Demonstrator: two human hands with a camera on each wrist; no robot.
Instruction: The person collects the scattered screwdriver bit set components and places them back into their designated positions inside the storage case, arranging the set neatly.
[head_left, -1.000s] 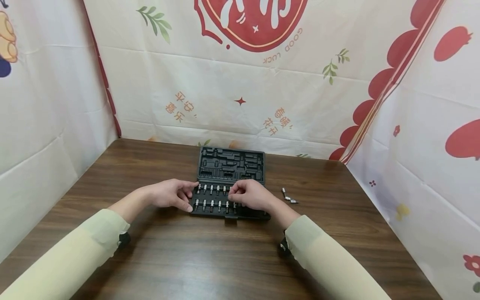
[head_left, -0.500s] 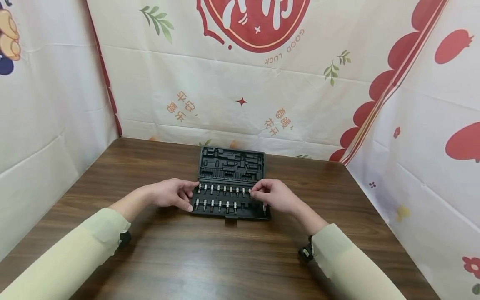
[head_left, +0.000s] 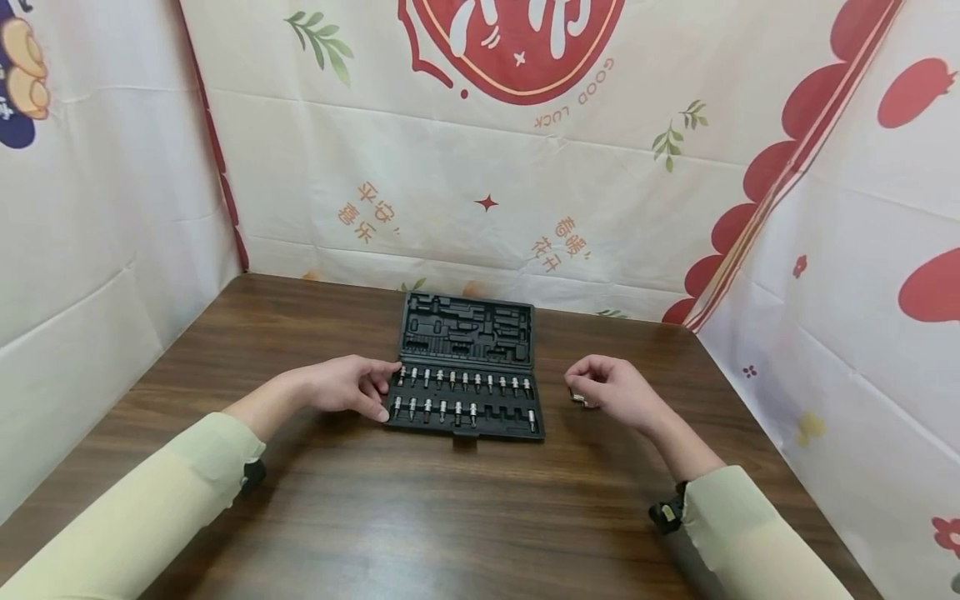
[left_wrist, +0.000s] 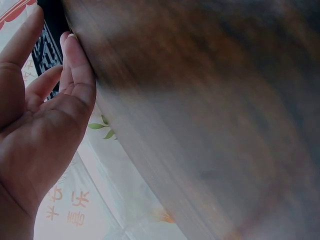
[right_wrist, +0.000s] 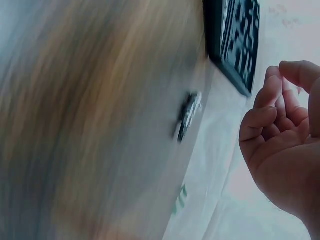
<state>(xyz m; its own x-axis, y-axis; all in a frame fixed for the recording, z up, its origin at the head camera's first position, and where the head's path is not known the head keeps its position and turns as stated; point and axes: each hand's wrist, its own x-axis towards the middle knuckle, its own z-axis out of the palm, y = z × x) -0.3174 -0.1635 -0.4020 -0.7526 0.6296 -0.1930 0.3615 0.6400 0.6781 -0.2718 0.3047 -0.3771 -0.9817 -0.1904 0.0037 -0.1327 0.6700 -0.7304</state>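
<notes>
A black case [head_left: 466,431] lies unfolded on the table, two rows of silver bit sockets [head_left: 457,412] in its tray. The far row runs across the tray; the near row has a gap between its left group and one bit socket [head_left: 532,420] at the right end. My left hand [head_left: 341,387] rests at the case's left edge, index fingertip by the hinge, thumb at the front corner. My right hand [head_left: 615,392] is right of the case, over loose bit sockets [head_left: 578,400] it partly hides. In the right wrist view its thumb and index tips meet with nothing seen between them.
The case's lid [head_left: 468,329], with moulded recesses, lies back behind the tray. A brown wooden table [head_left: 420,517] carries everything. Printed white cloth [head_left: 450,150] hangs along the back and both sides.
My right hand has moved right, from over the tray to the loose bit sockets beside it. The far row's right end, hidden earlier, now shows bit sockets. My left hand stays put.
</notes>
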